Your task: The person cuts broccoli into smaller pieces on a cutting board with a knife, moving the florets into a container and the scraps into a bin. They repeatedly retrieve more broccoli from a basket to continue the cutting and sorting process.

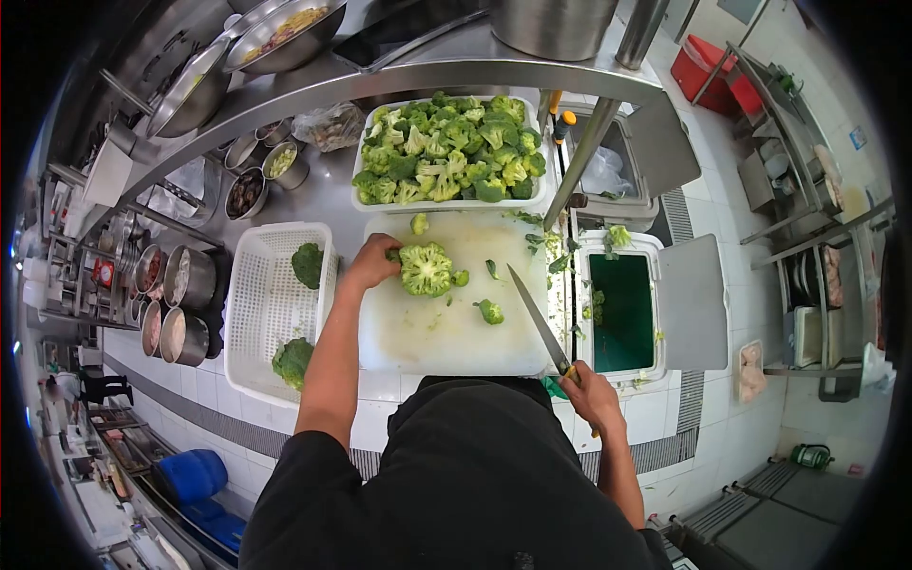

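Observation:
A white cutting board (399, 337) lies in front of me. On it rests a broccoli head (426, 270), its pale cut stems facing up. My left hand (376, 261) grips the broccoli's left side, the fingers curled against it. In my right hand (593, 394) is a knife (539, 318) with a black and yellow handle, its long blade pointing up and left over the board's right edge. A cut floret (489, 312) sits apart on the board. Another small floret (419, 223) lies above the head, and a green leaf scrap (491, 270) is to the right.
Beyond the board stands a white tub (356, 195) heaped with florets. A white perforated basket (256, 323) at left holds two broccoli heads. To the right is an open-lidded bin (622, 313) with green inside. A steel shelf (418, 81) and post (584, 161) overhang the counter.

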A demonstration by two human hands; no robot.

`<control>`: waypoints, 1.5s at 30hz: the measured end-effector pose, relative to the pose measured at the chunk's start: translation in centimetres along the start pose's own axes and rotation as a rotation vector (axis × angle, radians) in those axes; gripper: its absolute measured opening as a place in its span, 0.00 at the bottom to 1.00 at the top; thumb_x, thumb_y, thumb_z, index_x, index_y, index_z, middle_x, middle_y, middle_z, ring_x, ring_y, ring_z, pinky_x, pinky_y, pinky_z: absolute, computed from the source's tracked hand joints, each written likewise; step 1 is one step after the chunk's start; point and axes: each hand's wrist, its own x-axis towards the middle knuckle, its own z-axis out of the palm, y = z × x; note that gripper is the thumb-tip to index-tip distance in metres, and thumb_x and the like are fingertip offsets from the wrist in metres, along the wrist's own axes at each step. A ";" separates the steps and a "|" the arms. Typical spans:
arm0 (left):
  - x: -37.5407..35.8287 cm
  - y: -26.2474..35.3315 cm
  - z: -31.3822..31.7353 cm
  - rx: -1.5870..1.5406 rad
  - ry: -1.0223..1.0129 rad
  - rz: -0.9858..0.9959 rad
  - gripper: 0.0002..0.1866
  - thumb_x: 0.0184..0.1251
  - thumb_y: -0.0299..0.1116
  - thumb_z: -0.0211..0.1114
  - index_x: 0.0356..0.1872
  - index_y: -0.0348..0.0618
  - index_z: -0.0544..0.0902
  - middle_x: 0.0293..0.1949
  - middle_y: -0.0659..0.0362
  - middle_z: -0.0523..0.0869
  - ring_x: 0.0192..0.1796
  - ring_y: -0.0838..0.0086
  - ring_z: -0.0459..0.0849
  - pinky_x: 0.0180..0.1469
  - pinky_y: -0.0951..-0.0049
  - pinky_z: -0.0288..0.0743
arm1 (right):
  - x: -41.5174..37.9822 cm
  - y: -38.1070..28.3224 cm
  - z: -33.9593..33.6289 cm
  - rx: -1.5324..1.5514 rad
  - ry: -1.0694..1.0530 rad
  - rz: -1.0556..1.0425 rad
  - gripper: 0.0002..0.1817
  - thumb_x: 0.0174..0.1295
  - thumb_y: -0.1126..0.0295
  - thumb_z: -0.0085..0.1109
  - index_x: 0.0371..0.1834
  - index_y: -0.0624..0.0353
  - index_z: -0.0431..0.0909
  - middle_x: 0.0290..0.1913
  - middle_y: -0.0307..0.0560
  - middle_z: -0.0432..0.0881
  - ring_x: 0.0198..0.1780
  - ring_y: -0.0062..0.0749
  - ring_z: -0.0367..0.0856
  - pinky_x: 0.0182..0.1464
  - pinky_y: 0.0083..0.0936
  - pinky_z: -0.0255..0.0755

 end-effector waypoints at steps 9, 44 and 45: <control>7.4 5.2 4.8 0.004 0.343 -0.280 0.29 0.51 0.44 0.79 0.57 0.49 0.90 0.57 0.46 0.86 0.63 0.55 0.84 0.63 0.59 0.81 | -0.1 -0.7 0.2 -0.023 -0.005 -0.013 0.22 0.73 0.49 0.57 0.50 0.59 0.76 0.39 0.67 0.87 0.46 0.68 0.86 0.49 0.57 0.75; -0.7 17.0 2.8 0.386 0.085 0.567 0.11 0.62 0.27 0.69 0.45 0.49 0.92 0.40 0.50 0.91 0.56 0.56 0.87 0.81 0.37 0.55 | 0.1 0.3 1.1 0.050 0.046 -0.013 0.21 0.71 0.50 0.60 0.48 0.59 0.77 0.38 0.66 0.87 0.44 0.68 0.85 0.47 0.55 0.76; -1.1 16.9 3.7 0.540 -0.079 0.506 0.12 0.62 0.25 0.66 0.44 0.49 0.92 0.41 0.51 0.90 0.57 0.55 0.85 0.82 0.32 0.45 | 0.3 0.2 0.8 0.031 0.057 -0.033 0.21 0.71 0.50 0.61 0.48 0.59 0.77 0.38 0.66 0.87 0.44 0.68 0.85 0.47 0.55 0.76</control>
